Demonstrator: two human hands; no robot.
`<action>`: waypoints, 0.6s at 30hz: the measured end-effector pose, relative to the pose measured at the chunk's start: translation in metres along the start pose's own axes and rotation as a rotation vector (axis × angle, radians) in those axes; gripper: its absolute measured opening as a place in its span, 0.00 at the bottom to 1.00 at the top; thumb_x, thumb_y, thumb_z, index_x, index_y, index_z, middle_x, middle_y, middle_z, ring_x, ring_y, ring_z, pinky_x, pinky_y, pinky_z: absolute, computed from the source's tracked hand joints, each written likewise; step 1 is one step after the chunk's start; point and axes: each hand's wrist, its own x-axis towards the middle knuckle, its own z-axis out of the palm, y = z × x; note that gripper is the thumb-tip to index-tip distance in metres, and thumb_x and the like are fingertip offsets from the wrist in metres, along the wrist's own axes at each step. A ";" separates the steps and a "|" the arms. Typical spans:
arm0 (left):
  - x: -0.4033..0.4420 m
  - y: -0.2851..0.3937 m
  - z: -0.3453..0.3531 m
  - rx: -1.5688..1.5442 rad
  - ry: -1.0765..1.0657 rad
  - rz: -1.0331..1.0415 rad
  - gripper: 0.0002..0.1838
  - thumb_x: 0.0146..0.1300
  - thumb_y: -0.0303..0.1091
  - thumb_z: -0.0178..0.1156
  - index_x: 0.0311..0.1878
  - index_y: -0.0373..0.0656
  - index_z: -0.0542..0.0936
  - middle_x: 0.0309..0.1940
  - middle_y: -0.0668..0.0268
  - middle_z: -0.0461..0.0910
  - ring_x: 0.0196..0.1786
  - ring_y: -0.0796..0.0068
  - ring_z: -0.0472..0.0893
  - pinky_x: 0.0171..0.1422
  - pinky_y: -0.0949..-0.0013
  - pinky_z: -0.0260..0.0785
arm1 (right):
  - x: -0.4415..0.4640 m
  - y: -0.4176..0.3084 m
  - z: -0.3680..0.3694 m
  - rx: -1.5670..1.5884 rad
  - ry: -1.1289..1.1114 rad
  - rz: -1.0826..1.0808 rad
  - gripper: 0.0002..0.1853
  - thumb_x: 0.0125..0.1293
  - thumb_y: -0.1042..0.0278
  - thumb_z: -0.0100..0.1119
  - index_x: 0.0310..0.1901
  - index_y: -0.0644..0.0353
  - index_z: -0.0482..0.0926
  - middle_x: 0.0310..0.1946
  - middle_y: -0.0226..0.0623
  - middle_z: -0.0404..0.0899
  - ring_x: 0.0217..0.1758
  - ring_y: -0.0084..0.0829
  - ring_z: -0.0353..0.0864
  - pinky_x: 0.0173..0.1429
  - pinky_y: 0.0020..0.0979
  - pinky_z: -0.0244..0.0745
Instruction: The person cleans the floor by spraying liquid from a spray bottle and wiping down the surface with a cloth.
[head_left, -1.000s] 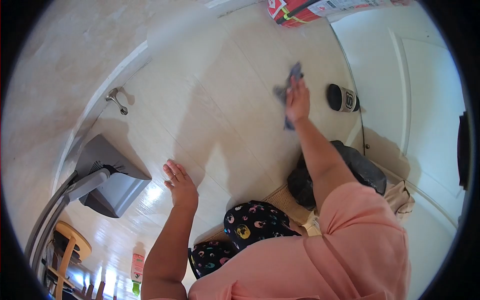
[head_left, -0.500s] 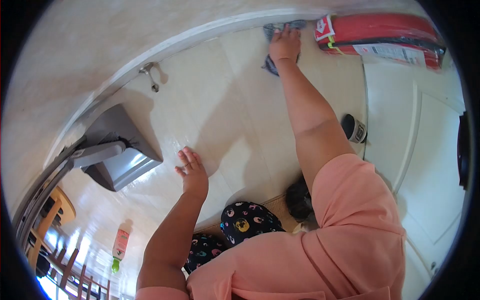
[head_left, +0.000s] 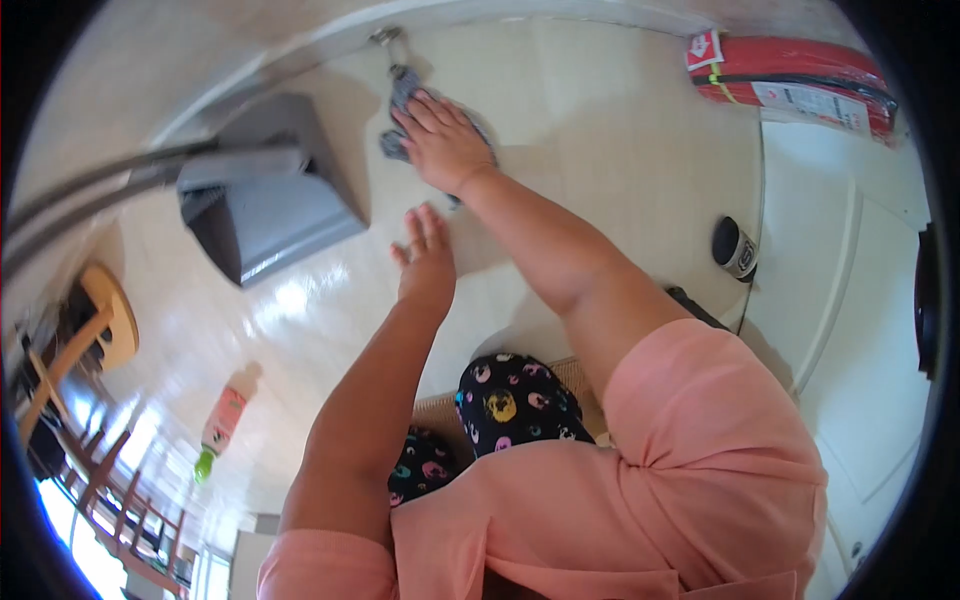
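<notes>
Under my right hand [head_left: 445,145] a crumpled grey cloth [head_left: 405,88] is pressed to the pale floor, held there by the palm and stretched fingers. The cloth's top end reaches a metal doorstop [head_left: 385,38] by the wall's base. Closer to my body, my left hand [head_left: 428,265] rests on the floor with its fingers apart and nothing in it. Left of both hands is a grey dustpan [head_left: 290,235]; its long handle runs off to the left.
A red plastic-wrapped package [head_left: 800,80] lies at the upper right, above a white door [head_left: 820,250]. A black-and-grey cylinder [head_left: 735,248] stands by the door. At lower left are a pink bottle with a green cap [head_left: 222,425] and wooden chairs [head_left: 110,320].
My right hand has swept left along the wall with the cloth, from beside the red package to the doorstop. The view has shifted; my left hand remains on the floor.
</notes>
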 end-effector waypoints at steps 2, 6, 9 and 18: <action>-0.022 -0.010 0.013 -0.077 0.077 0.021 0.34 0.67 0.29 0.50 0.75 0.33 0.55 0.78 0.44 0.43 0.80 0.41 0.47 0.70 0.34 0.61 | -0.043 -0.014 -0.011 0.004 -0.145 -0.133 0.26 0.72 0.54 0.48 0.70 0.51 0.68 0.70 0.38 0.66 0.78 0.36 0.57 0.80 0.43 0.48; -0.112 -0.036 0.034 -0.471 0.321 0.254 0.28 0.63 0.30 0.57 0.68 0.44 0.69 0.74 0.55 0.58 0.79 0.45 0.52 0.75 0.35 0.51 | -0.112 -0.055 -0.012 0.024 -0.219 -0.236 0.28 0.72 0.52 0.50 0.70 0.49 0.67 0.69 0.38 0.67 0.78 0.37 0.57 0.80 0.43 0.49; -0.219 -0.071 0.009 -0.713 0.640 0.164 0.22 0.55 0.27 0.65 0.55 0.52 0.81 0.65 0.62 0.72 0.75 0.45 0.61 0.76 0.35 0.49 | -0.147 -0.087 -0.004 0.004 -0.390 -0.384 0.30 0.72 0.46 0.48 0.71 0.49 0.66 0.72 0.36 0.64 0.78 0.35 0.56 0.81 0.43 0.46; -0.447 -0.260 0.013 -0.254 0.761 -1.164 0.52 0.41 0.34 0.80 0.72 0.45 0.64 0.70 0.56 0.65 0.73 0.51 0.60 0.76 0.52 0.56 | -0.151 -0.229 0.063 0.015 -0.428 -0.376 0.45 0.66 0.30 0.48 0.76 0.54 0.56 0.75 0.43 0.56 0.82 0.40 0.45 0.82 0.46 0.35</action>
